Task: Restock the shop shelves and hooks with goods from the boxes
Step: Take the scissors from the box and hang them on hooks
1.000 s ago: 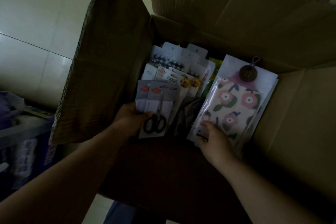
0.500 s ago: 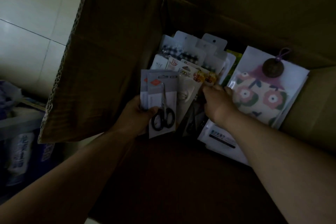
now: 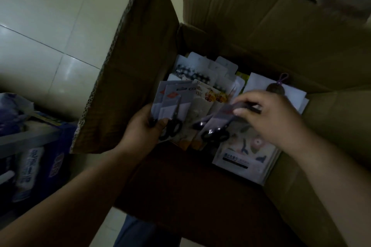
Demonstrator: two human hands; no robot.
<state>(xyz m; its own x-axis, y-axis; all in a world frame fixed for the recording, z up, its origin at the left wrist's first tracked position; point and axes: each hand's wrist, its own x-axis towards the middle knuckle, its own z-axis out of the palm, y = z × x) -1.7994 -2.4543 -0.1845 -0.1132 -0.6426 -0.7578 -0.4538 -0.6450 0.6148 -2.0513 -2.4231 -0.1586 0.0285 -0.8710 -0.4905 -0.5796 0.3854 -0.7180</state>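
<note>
Carded black-handled scissors packs (image 3: 172,114) fanned at frame centre inside brown cardboard box (image 3: 261,32), clamped by left hand (image 3: 140,128); another blurred scissors pack (image 3: 217,124) pinched by right hand (image 3: 269,118). Risk: thin glossy cards sliding from the fan while adding more

A dim shop stockroom, judging by the open cardboard box (image 3: 261,32) crammed with carded retail packs (image 3: 206,78) on a pale tiled floor (image 3: 46,32), beside blue wrapped bulk goods (image 3: 40,166).
</note>
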